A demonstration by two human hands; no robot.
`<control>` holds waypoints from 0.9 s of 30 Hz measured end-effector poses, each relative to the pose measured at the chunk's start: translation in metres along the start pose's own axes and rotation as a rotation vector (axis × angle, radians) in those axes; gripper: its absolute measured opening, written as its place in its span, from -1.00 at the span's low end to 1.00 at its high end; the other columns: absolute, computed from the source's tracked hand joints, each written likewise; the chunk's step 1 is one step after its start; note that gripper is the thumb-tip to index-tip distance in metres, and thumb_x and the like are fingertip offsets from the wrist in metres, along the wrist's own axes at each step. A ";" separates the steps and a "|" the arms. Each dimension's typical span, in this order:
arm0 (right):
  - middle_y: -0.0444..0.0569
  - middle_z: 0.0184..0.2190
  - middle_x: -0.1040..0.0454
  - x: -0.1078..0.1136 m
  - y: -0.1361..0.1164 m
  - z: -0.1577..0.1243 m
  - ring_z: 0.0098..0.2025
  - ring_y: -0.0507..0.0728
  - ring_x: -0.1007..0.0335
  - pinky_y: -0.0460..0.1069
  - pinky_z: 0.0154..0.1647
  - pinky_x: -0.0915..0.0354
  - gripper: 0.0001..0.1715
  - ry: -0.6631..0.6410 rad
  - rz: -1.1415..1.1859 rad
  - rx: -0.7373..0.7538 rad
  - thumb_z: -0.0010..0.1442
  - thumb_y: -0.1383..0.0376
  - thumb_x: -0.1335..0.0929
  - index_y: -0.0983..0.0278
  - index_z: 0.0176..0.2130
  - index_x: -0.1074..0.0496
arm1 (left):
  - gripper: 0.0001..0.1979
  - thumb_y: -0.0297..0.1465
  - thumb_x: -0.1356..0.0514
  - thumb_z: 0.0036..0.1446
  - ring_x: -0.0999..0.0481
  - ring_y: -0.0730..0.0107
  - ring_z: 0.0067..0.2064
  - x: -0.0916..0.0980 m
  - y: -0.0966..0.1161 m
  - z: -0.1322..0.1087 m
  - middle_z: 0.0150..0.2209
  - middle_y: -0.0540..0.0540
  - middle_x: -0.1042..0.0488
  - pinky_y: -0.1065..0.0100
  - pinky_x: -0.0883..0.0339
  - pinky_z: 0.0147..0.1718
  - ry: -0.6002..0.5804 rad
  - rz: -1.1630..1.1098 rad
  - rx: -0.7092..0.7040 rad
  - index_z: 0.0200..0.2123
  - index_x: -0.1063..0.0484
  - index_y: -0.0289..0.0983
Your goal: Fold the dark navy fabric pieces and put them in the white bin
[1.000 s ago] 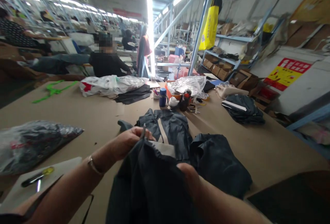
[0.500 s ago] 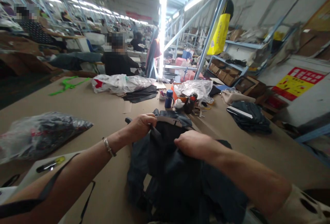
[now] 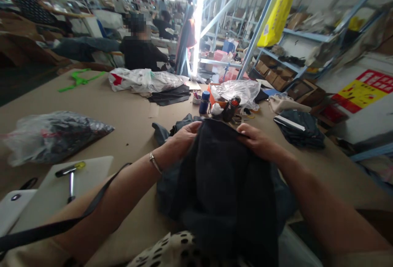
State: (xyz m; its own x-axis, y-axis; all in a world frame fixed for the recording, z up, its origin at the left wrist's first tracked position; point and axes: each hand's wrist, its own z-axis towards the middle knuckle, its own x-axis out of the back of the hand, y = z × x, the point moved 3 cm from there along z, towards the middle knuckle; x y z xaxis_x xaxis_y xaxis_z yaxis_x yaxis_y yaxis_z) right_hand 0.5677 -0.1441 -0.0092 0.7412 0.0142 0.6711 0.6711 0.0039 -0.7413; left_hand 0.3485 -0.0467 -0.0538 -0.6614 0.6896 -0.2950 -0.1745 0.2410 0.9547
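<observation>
A dark navy garment (image 3: 227,177) hangs stretched between my two hands over the near part of the table (image 3: 135,127). My left hand (image 3: 187,134) is closed on its upper left edge, with a bracelet on the wrist. At the upper right edge, my right hand (image 3: 253,138) pinches the cloth between thumb and fingers. More of the dark cloth lies bunched on the table behind and beside the lifted part. The garment's exact kind cannot be made out. A dark strap crosses my left forearm.
On the left lie a hammer (image 3: 71,177) on a white board (image 3: 95,166) and a plastic-wrapped bundle (image 3: 61,134). A blue bottle (image 3: 204,102), a dark flask (image 3: 231,107) and an orange bin (image 3: 214,95) stand beyond. Folded dark garments (image 3: 299,130) lie right. A person (image 3: 139,48) sits beyond the table.
Both hands have shifted, the right one farther forward and to the right. The cloth between them is now spread wider and raised, hiding the pale strip seen earlier. The view has tilted down.
</observation>
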 end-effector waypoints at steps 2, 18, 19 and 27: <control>-0.05 -0.36 -0.44 0.028 0.043 -0.032 -0.34 0.11 -0.34 -0.05 -0.35 -0.26 -0.60 0.079 0.008 -0.167 0.12 0.04 -0.27 0.26 -0.15 -0.31 | -0.65 -0.35 -0.28 -0.16 -0.38 0.47 -0.42 0.016 -0.025 -0.010 -0.34 -0.04 -0.45 0.41 -0.28 -0.42 0.097 0.178 0.082 -0.23 -0.42 -0.31; 0.03 -0.02 -0.34 -0.129 0.080 -0.017 0.05 0.13 -0.23 -0.03 0.09 -0.14 -0.59 -0.027 -0.534 -0.139 0.21 0.20 -0.21 0.28 0.03 -0.29 | -0.79 -0.31 -0.15 0.03 -0.45 0.26 -0.23 0.040 -0.145 -0.074 -0.23 -0.13 -0.41 0.33 -0.23 -0.30 0.229 1.265 0.323 -0.24 -0.28 -0.24; 0.08 0.01 -0.31 -0.148 0.072 -0.001 0.05 0.17 -0.22 0.00 0.09 -0.15 -0.49 -0.040 -0.552 -0.156 0.20 0.16 -0.24 0.32 0.09 -0.22 | -0.83 -0.33 -0.12 0.06 -0.44 0.28 -0.23 0.040 -0.140 -0.073 -0.22 -0.13 -0.40 0.33 -0.24 -0.27 0.243 1.259 0.256 -0.26 -0.29 -0.25; 0.16 -0.14 -0.41 -0.164 0.068 0.044 -0.13 0.15 -0.40 -0.02 -0.15 -0.24 -0.64 -0.147 -0.682 -0.259 0.20 0.48 -0.14 0.38 -0.06 -0.33 | -0.78 -0.46 -0.03 0.12 -0.37 0.25 -0.04 0.031 -0.096 -0.060 -0.10 -0.16 -0.40 0.25 -0.25 0.00 0.214 1.258 -0.179 -0.18 -0.38 -0.25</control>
State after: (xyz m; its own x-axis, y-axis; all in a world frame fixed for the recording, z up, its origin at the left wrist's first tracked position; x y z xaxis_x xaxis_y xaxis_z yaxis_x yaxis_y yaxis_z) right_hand 0.4910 -0.1026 -0.1698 0.1621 0.2271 0.9603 0.9767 -0.1759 -0.1233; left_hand 0.3010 -0.0896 -0.1524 -0.5419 0.2485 0.8029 0.5667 -0.5975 0.5674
